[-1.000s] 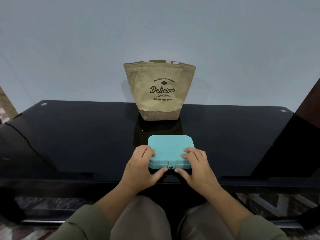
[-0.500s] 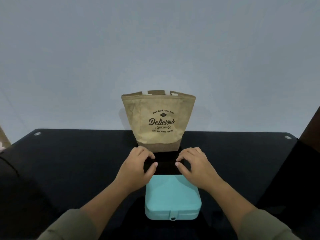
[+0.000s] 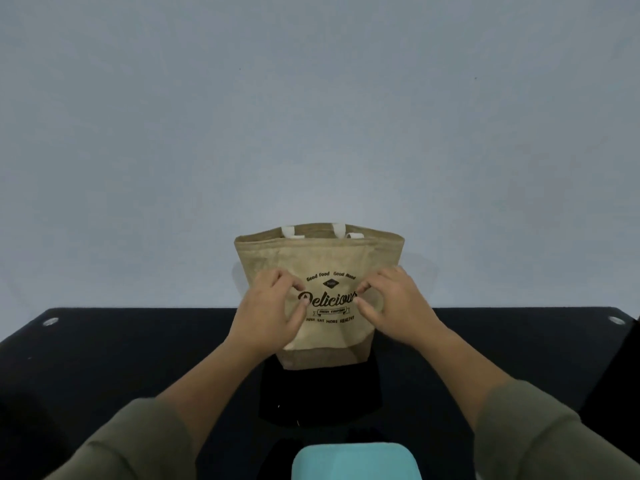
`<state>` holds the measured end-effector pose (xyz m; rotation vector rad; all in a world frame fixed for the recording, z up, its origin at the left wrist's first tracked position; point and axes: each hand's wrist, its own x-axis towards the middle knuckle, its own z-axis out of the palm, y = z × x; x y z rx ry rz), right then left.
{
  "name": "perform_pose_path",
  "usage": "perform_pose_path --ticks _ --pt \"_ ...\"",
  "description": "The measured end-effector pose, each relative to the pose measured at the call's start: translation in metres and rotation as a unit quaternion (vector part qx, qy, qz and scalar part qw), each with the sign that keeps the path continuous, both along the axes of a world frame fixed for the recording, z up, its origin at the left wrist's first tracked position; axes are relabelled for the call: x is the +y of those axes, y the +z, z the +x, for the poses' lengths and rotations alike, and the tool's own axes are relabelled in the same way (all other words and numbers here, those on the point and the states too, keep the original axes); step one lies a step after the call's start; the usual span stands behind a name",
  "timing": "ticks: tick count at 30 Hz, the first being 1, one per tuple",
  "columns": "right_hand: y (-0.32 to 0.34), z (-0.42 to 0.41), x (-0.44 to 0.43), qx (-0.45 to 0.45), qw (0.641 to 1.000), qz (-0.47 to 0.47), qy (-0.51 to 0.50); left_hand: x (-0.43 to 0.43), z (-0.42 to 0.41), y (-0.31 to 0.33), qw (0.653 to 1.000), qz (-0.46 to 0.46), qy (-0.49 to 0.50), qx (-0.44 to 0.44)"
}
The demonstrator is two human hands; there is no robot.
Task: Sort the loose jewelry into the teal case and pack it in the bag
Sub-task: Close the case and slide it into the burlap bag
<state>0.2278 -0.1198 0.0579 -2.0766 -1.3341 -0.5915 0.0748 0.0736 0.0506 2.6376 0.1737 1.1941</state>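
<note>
The tan paper bag [image 3: 320,252] printed "Delicious" stands upright at the back of the black table, its top open with white handles showing. My left hand [image 3: 268,315] and my right hand [image 3: 396,306] are raised in front of the bag's printed face, one at each side, with fingers loosely bent and thumbs pointing inward. Neither hand holds anything; whether the fingertips touch the bag I cannot tell. The shut teal case [image 3: 353,462] lies on the table at the bottom edge of the view, between my forearms. No loose jewelry is in view.
The glossy black table [image 3: 138,362] spreads wide to both sides, with round metal fittings at its back corners. A plain pale wall rises right behind the bag. A dark edge shows at the far right.
Both hands left the teal case and moved forward and up to the front of the bag. The view tilted up, so the case slid to the bottom edge.
</note>
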Motion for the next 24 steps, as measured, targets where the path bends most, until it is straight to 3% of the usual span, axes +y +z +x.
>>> perform_pose_path --ticks 4,10,18,24 --pt "0.024 0.023 0.019 -0.024 0.998 0.019 -0.055 0.021 0.018 0.024 0.995 0.004 0.095 0.010" --pt "0.033 0.041 0.029 -0.017 0.988 -0.082 -0.133 0.052 0.026 0.035 0.959 -0.059 0.217 0.174" --pt "0.026 0.021 0.001 -0.094 0.988 0.016 -0.125 0.044 -0.009 0.023 0.990 -0.058 0.125 0.029" --pt "0.008 -0.021 -0.042 -0.152 0.979 0.030 -0.131 0.011 -0.057 0.002 0.995 -0.038 0.073 -0.049"
